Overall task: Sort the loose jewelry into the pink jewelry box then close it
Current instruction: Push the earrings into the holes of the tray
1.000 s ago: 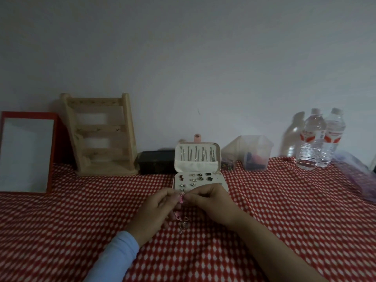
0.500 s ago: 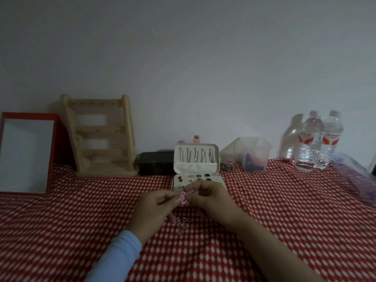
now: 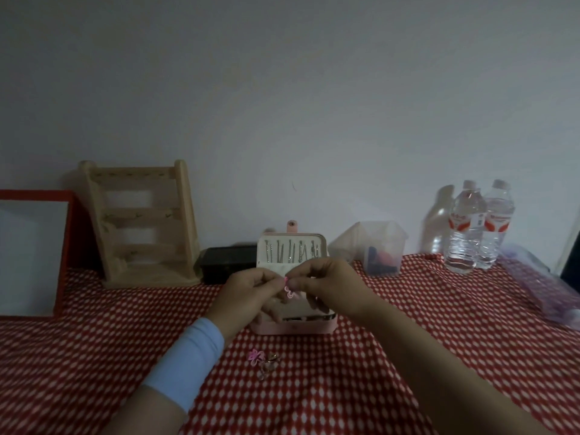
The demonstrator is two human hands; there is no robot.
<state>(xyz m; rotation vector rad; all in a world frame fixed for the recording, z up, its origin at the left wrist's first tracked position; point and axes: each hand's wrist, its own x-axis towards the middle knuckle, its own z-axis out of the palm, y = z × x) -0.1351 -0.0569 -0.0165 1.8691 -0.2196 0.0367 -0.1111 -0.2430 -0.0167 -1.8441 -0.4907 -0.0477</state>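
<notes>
Since 0.5 s ago: both hands have gone from low over the loose pile to the far side, and now hang above the open box; the pile lies uncovered on the near side.

Red-and-white checked tablecloth [image 3: 408,356] covers the table.
Far left: red-framed white board [image 3: 31,252] and wooden jewelry stand [image 3: 141,227], both against the wall.
Far right: two water bottles [image 3: 467,227], upright and touching. A clear plastic container [image 3: 379,249] sits between them and the box.
Black case [image 3: 229,262] is just left of the box lid.

Pink jewelry box [image 3: 295,328]: centre of the table, open. Front wall runs left to right; opening faces the near side. Lid [image 3: 292,249] stands upright at the far edge, snap tab pointing up, with a row of thin metal pieces hanging on its inner face.

Left hand [image 3: 248,293], with light-blue sleeve [image 3: 185,362], and right hand [image 3: 332,287] meet fingertip to fingertip over the tray. Each pinches thumb against forefinger, the other fingers curled under.
Between them: small pink piece [image 3: 288,291], hanging just below the fingertips; its form is too small to make out.

Loose jewelry [image 3: 263,361]: pink flower-shaped piece plus metal bits, on the cloth near the box's front.
</notes>
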